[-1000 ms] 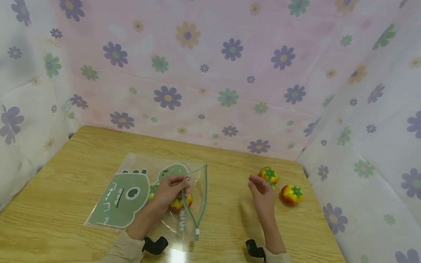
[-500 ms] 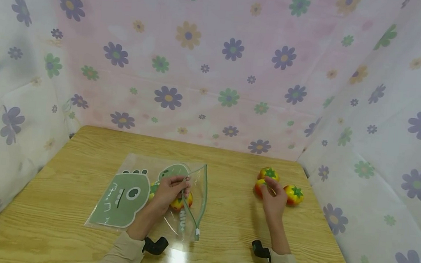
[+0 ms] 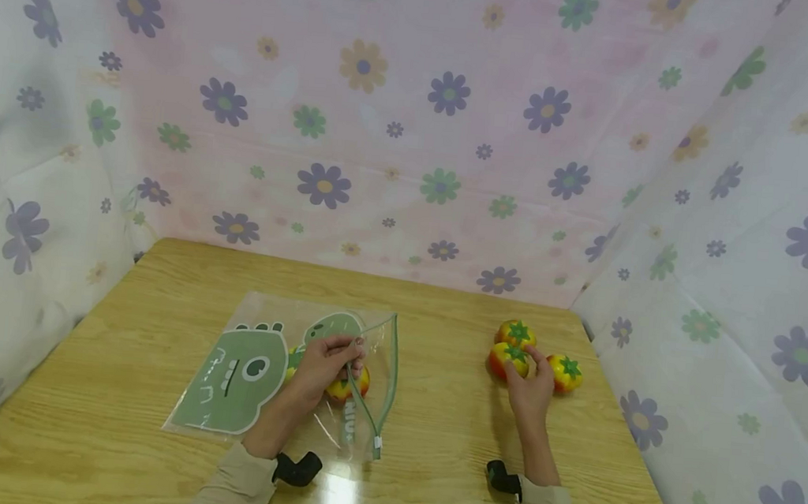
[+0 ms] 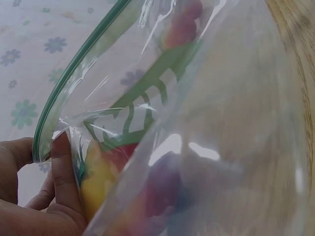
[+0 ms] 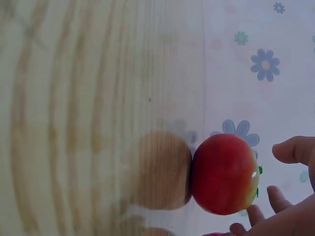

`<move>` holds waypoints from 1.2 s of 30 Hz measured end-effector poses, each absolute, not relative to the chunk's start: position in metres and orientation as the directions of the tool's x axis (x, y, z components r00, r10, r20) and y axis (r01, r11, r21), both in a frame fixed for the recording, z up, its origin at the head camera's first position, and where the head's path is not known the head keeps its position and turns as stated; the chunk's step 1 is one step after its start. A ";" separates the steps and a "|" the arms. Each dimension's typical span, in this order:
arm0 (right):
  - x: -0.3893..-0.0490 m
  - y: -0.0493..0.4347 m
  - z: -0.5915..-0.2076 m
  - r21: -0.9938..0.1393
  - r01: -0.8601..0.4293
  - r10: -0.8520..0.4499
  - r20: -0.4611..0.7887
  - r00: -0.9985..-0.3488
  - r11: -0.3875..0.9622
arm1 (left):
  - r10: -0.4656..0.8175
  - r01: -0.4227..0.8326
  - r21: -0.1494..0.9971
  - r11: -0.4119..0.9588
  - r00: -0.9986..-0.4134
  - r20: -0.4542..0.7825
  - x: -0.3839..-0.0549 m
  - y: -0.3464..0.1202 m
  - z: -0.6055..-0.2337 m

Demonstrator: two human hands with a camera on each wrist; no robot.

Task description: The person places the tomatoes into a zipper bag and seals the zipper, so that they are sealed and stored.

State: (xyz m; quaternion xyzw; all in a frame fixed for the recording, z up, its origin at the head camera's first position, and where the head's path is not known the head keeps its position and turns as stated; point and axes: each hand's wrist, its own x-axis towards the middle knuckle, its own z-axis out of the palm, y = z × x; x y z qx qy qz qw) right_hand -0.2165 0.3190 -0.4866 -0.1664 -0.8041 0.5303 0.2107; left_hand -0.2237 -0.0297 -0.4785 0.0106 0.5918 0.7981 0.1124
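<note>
My left hand (image 3: 321,374) pinches the opening edge of a clear zip bag (image 3: 251,378) printed with green cartoon monsters. The green-lined mouth gapes to the right, its white slider (image 3: 378,443) at the near end. Inside lies a red-and-yellow tomato-like fruit (image 3: 340,392); more colour shows behind the hand. At the right, my right hand (image 3: 532,393) is spread around a similar fruit (image 3: 501,361) with a green leafy top. The right wrist view shows a gap between the fingers and this red fruit (image 5: 224,174). Two matching fruits sit close by, one behind (image 3: 516,330) and one right (image 3: 565,375).
Both hands work over a wooden table (image 3: 424,443). Flower-printed cloth (image 3: 384,147) walls off its back and sides. A black wrist mount (image 3: 297,469) sits beside the left sleeve, and another (image 3: 502,480) beside the right.
My right hand has moved right, from left of the fruits to around the front one, with thumb and fingers spreading wider. My left hand and the bag have stayed in place.
</note>
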 end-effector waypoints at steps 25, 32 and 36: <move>-0.222 0.331 -0.486 -0.913 0.197 0.388 -0.047 -0.920 0.356 | 0.129 -0.165 0.959 -0.231 -0.982 -0.138 -0.224 -0.032 -0.475; -0.221 0.333 -0.482 -0.901 0.228 0.354 -0.090 -0.931 0.368 | 0.114 -0.172 0.958 -0.229 -0.982 -0.149 -0.226 -0.031 -0.478; -0.221 0.333 -0.483 -0.900 0.228 0.341 -0.096 -0.935 0.371 | 0.105 -0.161 0.960 -0.230 -0.984 -0.140 -0.227 -0.031 -0.478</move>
